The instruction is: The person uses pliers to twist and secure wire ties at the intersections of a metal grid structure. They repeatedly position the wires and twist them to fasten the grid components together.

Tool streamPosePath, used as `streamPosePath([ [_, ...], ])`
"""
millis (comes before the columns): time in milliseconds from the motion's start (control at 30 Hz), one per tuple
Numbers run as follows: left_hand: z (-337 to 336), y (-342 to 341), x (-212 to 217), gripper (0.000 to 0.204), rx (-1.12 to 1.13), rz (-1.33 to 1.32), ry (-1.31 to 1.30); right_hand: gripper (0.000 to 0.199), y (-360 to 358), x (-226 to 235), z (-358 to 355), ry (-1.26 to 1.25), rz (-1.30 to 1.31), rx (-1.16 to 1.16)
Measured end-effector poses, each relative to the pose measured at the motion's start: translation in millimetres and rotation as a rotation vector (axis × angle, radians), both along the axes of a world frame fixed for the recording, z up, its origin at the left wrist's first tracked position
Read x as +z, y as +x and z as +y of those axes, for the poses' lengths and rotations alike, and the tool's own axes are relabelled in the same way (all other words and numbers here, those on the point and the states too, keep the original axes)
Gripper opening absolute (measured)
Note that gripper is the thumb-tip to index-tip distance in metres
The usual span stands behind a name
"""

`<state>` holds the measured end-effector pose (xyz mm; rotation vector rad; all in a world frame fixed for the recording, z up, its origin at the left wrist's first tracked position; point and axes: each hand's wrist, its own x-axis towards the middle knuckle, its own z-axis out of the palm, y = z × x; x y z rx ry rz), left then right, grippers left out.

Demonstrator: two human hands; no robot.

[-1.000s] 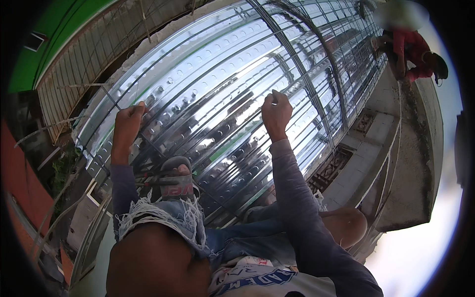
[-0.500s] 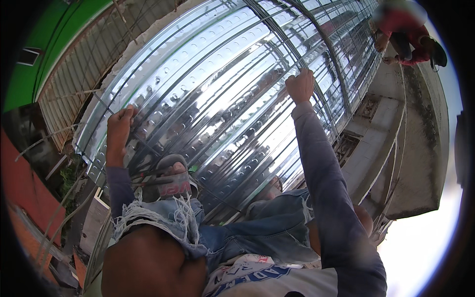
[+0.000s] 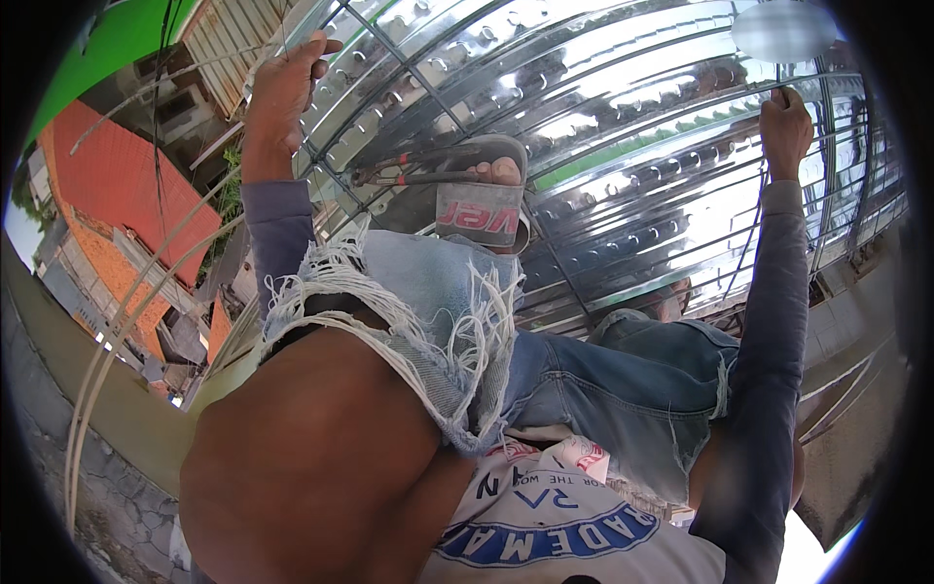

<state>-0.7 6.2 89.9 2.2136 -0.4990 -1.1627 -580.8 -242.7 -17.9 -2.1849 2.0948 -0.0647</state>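
Thin dark steel rods (image 3: 413,73) form a mesh over shiny, dimpled metal decking (image 3: 574,185). At the upper left, my left hand (image 3: 277,107) is closed by the edge of this mesh, its fingers bent; what lies between them is hidden. Far over on the right, my right hand (image 3: 786,131) is raised, its fingers wrapped round a thin rod of the mesh. My sandalled foot (image 3: 482,195) stands on the mesh between the hands. Against the sandal lies a dark tool with slim red-banded handles (image 3: 404,170), which looks like pincers.
Beyond the decking's left edge is a drop toward red roofs (image 3: 122,180) and a corrugated sheet (image 3: 229,49). Pale cables (image 3: 126,316) run along that side. A concrete ledge (image 3: 856,428) borders the right. My bent knee (image 3: 321,438) fills the lower left.
The view has turned and tilted, bringing my legs and the roofs closer into sight. My hands are farther apart in the picture. The co-worker in red no longer shows clearly.
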Motion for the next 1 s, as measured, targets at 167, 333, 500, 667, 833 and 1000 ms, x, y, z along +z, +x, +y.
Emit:
streamPosePath([
  [167,-6,-19,-3,0.039,0.028,0.056,-0.015,0.041,19,6,11,0.045,-0.191,-0.106],
  [333,-17,-42,-10,0.041,-0.054,0.113,-0.058,0.037,37,-9,24,-0.226,-0.256,-0.181],
  [500,-28,-56,-12,0.041,-0.135,0.139,-0.051,0.028,24,-4,41,-0.089,-0.462,-0.194],
  [667,-58,-96,-12,0.038,-0.315,0.122,-0.088,0.026,58,23,62,0.001,-0.473,-0.171],
  [833,-148,-162,-8,0.035,-0.769,-0.139,-0.291,0.025,62,21,92,-0.017,-0.493,-0.114],
  [1000,-233,-225,-45,0.033,-1.055,-0.412,-0.593,0.028,59,18,104,0.039,-0.423,-0.027],
])
